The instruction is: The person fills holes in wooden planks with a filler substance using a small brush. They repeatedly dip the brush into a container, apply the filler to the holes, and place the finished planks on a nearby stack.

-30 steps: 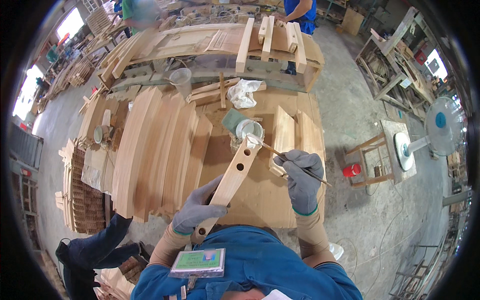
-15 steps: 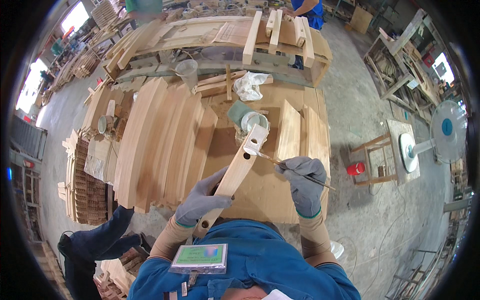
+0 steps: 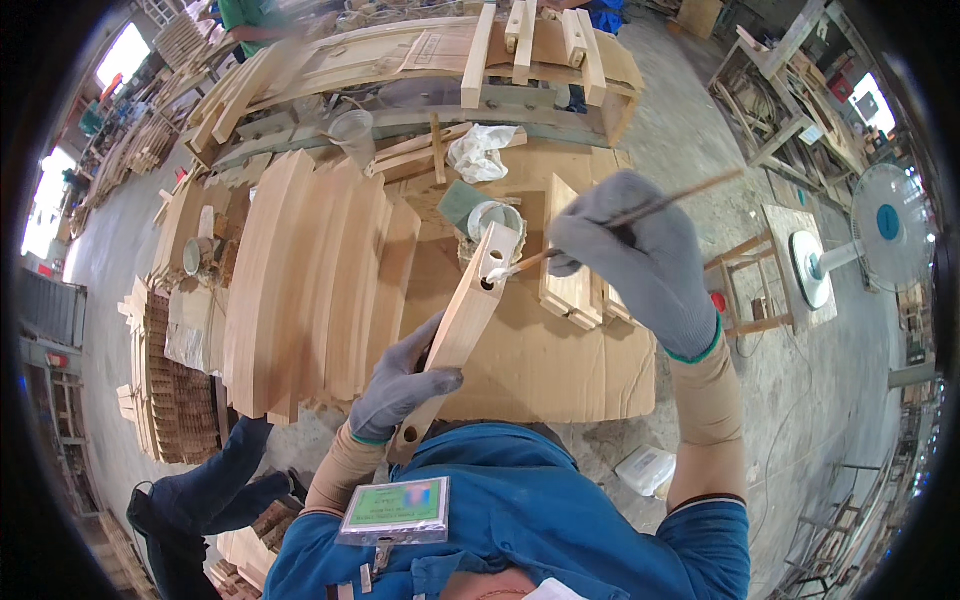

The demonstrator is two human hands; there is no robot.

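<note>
My left hand [image 3: 405,380], in a grey glove, is wrapped round a pale wooden rail [image 3: 463,325] that slants up and away from me. Round holes show near both ends of the rail. Gloved as well, my right hand [image 3: 635,250] pinches the thin handle of a brush [image 3: 625,218]. White paste coats the brush tip, which touches the rail's far end beside a hole. Just behind that end stands a small white-smeared pot [image 3: 497,214], partly hidden by the rail, with a green pad [image 3: 460,203] next to it.
Curved wooden boards [image 3: 310,290] stand in a row at left on the cardboard-covered table [image 3: 540,375]. More wood pieces [image 3: 570,290] lie beneath my right hand. A clear plastic cup [image 3: 352,130] and a white rag [image 3: 482,152] sit farther back. A fan [image 3: 885,235] stands right; co-workers are nearby.
My right hand has risen and swung outward, tilting the brush handle up to the right while its tip stays at the rail's far end. The rail has shifted slightly left.
</note>
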